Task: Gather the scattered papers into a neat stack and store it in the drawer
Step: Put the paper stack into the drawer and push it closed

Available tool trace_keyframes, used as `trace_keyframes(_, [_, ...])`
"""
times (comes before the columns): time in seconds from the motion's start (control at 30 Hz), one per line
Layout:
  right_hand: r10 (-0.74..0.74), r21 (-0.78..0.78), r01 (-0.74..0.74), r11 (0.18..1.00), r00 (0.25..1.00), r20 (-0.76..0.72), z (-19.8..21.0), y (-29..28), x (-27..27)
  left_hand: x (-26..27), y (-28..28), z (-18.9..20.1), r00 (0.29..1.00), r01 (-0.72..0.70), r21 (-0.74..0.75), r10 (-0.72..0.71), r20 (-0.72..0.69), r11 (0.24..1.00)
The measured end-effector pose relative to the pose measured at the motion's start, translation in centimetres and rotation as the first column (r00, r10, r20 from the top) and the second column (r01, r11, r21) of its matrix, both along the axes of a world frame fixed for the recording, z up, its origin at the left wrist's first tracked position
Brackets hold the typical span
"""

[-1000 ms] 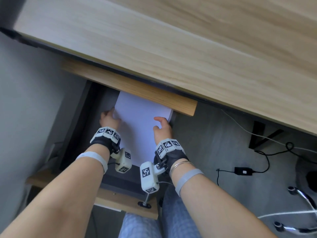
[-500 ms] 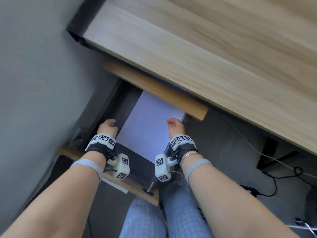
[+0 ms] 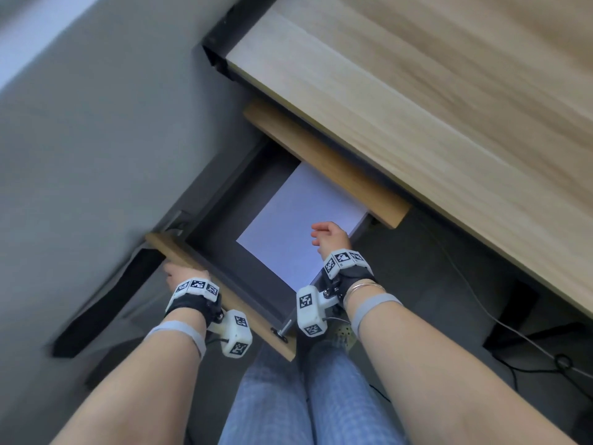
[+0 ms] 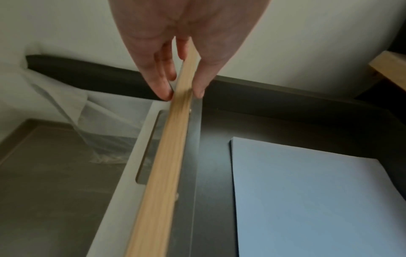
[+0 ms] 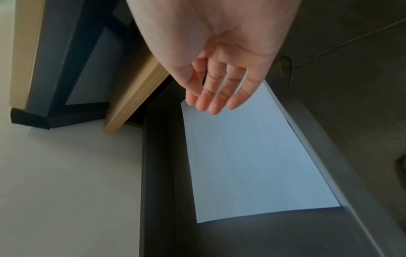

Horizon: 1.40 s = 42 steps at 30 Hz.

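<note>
Released since the earlier frame, the flat white paper stack (image 3: 298, 226) is left lying in the dark open drawer (image 3: 224, 226), right hand (image 3: 330, 237) lifted slack and empty, left hand (image 3: 179, 274) pinching the light wooden drawer front (image 3: 224, 300), judged stiff and best pushed there.

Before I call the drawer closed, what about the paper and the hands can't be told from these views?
- Far end of the paper stack: head view, hidden under the upper drawer front.
- Sheet count: right wrist view shows only a thin edge.
- Left hand fingers: head view, behind the drawer front; left wrist view shows them pinching it.
- Whether the right hand touches paper: unclear.
</note>
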State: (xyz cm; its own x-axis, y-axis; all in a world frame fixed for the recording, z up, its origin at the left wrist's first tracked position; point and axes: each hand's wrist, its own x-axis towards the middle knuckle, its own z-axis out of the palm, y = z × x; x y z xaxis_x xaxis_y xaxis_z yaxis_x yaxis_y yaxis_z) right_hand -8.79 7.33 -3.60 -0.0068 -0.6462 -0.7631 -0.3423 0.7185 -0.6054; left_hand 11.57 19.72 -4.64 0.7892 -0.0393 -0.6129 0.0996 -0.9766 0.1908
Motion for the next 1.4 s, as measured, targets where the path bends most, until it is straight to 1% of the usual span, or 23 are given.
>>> trace_keyframes(0.03, [0.013,0.004,-0.013,1.000,1.000,0.006,-0.2,0.2,-0.1,-0.4,0.5,0.2,0.998,0.060,0.005,-0.060,-0.013,0.998])
trace_keyframes(0.07, [0.024,0.007,-0.024,1.000,1.000,0.010,-0.3,0.4,-0.3,-1.0,0.6,0.7,0.988,0.135,0.031,-0.132,-0.080,0.990])
trace_keyframes(0.1, [0.035,0.009,-0.035,0.999,0.999,0.009,-0.4,0.5,-0.5,-1.7,0.2,1.4,0.965,0.157,0.052,-0.142,-0.219,0.986])
trace_keyframes(0.13, [0.042,0.009,-0.042,0.999,0.999,0.005,-0.6,0.6,-0.7,-1.9,0.0,1.6,0.955,0.167,0.118,-0.131,-0.266,0.979])
trace_keyframes(0.17, [0.047,0.008,-0.047,0.999,0.999,0.001,-0.7,0.6,-0.9,-1.9,0.2,1.4,0.958,0.198,0.164,-0.156,-0.239,0.966])
trace_keyframes(0.23, [0.050,0.007,-0.050,0.999,0.999,-0.006,-0.9,0.5,-1.4,-1.6,0.6,1.2,0.976,0.140,0.075,-0.125,-0.181,0.987])
trace_keyframes(0.27, [0.044,0.005,-0.044,0.999,0.999,-0.012,-0.9,0.3,-1.8,-1.6,0.4,0.6,0.988,0.109,0.048,-0.103,-0.113,0.993])
trace_keyframes(0.3, [0.039,0.002,-0.039,0.999,0.999,-0.018,-0.9,0.1,-2.1,-1.5,0.1,0.4,0.993,0.065,0.042,-0.060,-0.100,0.997])
trace_keyframes(0.33, [0.029,-0.001,-0.029,1.000,0.999,-0.023,-0.9,-0.1,-2.6,-1.4,-0.4,0.5,0.993,0.063,0.049,-0.058,-0.099,0.997])
trace_keyframes(0.43, [-0.001,-0.006,0.001,1.000,0.999,-0.032,-0.7,-1.0,-3.9,-1.9,-1.8,0.6,0.987,0.143,0.046,-0.139,-0.078,0.989])
trace_keyframes(0.5, [-0.012,-0.013,0.012,1.000,0.999,-0.036,-0.5,-1.7,-4.8,-2.7,-3.0,0.8,0.965,0.256,0.019,-0.254,-0.069,0.967])
trace_keyframes(0.57, [-0.037,-0.032,0.036,0.999,0.999,-0.029,-0.2,-2.2,-5.6,-3.7,-4.0,0.7,0.927,0.369,-0.018,-0.370,-0.069,0.929])
trace_keyframes(0.67, [-0.079,-0.074,0.077,0.994,0.996,-0.027,0.3,-2.9,-6.4,-5.6,-5.5,0.6,0.828,0.547,-0.077,-0.553,-0.091,0.833])
trace_keyframes(0.73, [-0.105,-0.101,0.103,0.990,0.994,-0.015,0.6,-3.2,-6.8,-6.8,-6.5,0.3,0.736,0.659,-0.100,-0.666,-0.118,0.746])
trace_keyframes(0.83, [-0.124,-0.139,0.121,0.983,0.992,-0.014,1.0,-3.6,-7.7,-7.9,-8.3,-0.2,0.602,0.787,-0.101,-0.793,-0.096,0.609])
trace_keyframes(0.87, [-0.130,-0.148,0.127,0.981,0.991,-0.014,1.1,-3.6,-8.1,-8.0,-8.9,-0.3,0.553,0.826,-0.075,-0.829,-0.081,0.558])
trace_keyframes(0.97, [-0.155,-0.168,0.150,0.974,0.988,-0.016,1.2,-3.6,-9.3,-8.2,-10.6,-0.5,0.364,0.931,0.011,-0.931,-0.010,0.364])
trace_keyframes(1.03, [-0.181,-0.179,0.175,0.968,0.983,-0.018,1.1,-3.4,-10.0,-8.3,-11.7,-0.5,0.248,0.968,0.025,-0.968,0.034,0.249])
trace_keyframes(1.07, [-0.191,-0.184,0.184,0.965,0.981,-0.020,1.0,-3.3,-10.3,-8.4,-12.3,-0.4,0.204,0.978,0.026,-0.978,0.040,0.205])
trace_keyframes(1.1, [-0.199,-0.188,0.192,0.963,0.980,-0.022,0.9,-3.2,-10.6,-8.5,-12.9,-0.3,0.170,0.985,0.027,-0.985,0.042,0.171])
trace_keyframes(1.2, [-0.217,-0.192,0.207,0.959,0.976,-0.032,0.6,-2.8,-11.1,-9.5,-14.4,-0.1,0.100,0.994,0.053,-0.995,0.024,0.101])
trace_keyframes(1.33, [-0.237,-0.191,0.226,0.955,0.971,-0.040,0.5,-2.3,-11.8,-10.9,-16.1,-0.3,0.064,0.995,0.077,-0.998,0.021,0.065])
trace_keyframes(1.4, [-0.241,-0.192,0.229,0.954,0.969,-0.044,0.4,-2.1,-12.1,-11.1,-17.1,-0.5,0.033,0.997,0.071,-0.999,0.037,0.035])
